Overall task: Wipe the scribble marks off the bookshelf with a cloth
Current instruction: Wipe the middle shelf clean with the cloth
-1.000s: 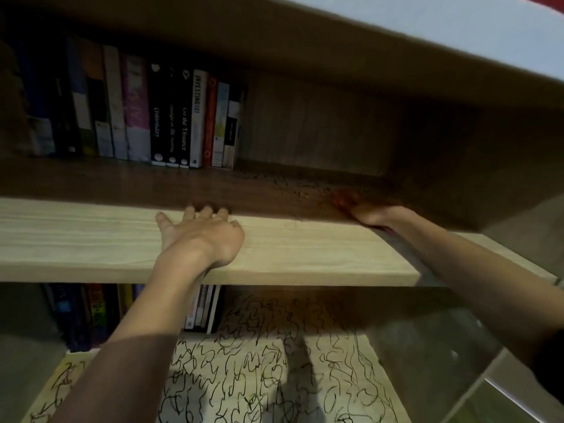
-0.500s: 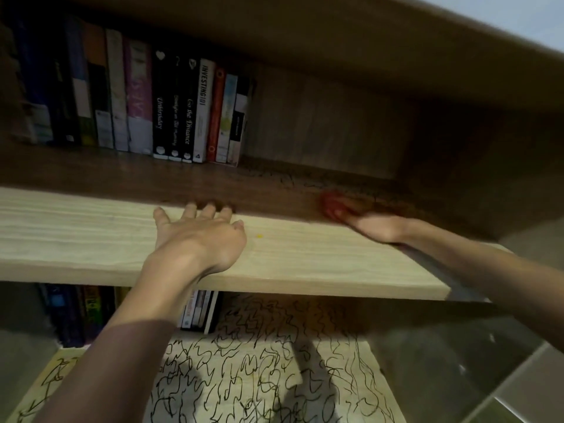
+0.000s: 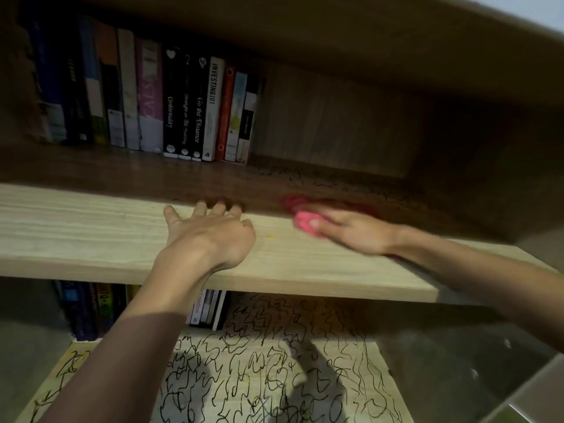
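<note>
1. Pink in colour, the cloth (image 3: 305, 223) is bunched under the right hand (image 3: 354, 232), right of centre in the frame. The thumb lies on the cloth and the hand holds it down. Motion blur hides how the other fingers sit.
2. The left hand (image 3: 210, 236) lies flat at frame centre, fingers spread and holding nothing. Its palm bears on the pale front strip of the upper shelf board (image 3: 91, 227).
3. Change: one second ago the cloth was deeper in the shadowed part of the board and further right. It has since travelled left, towards the left hand, and its near edge now sits on the lit front strip. The left hand has kept its place.
4. Meaning: a leftward wiping stroke is judged to be in progress.
5. Thin scribble marks (image 3: 335, 183) remain on the dark board behind and right of the cloth, so this level appears unfinished.
6. A row of books (image 3: 183, 105) stands upright at upper left.
7. The lower shelf (image 3: 381, 361), at the bottom of the frame, carries dense black scribbles (image 3: 274, 361) and appears untouched. Most of the task is judged still to come.
</note>
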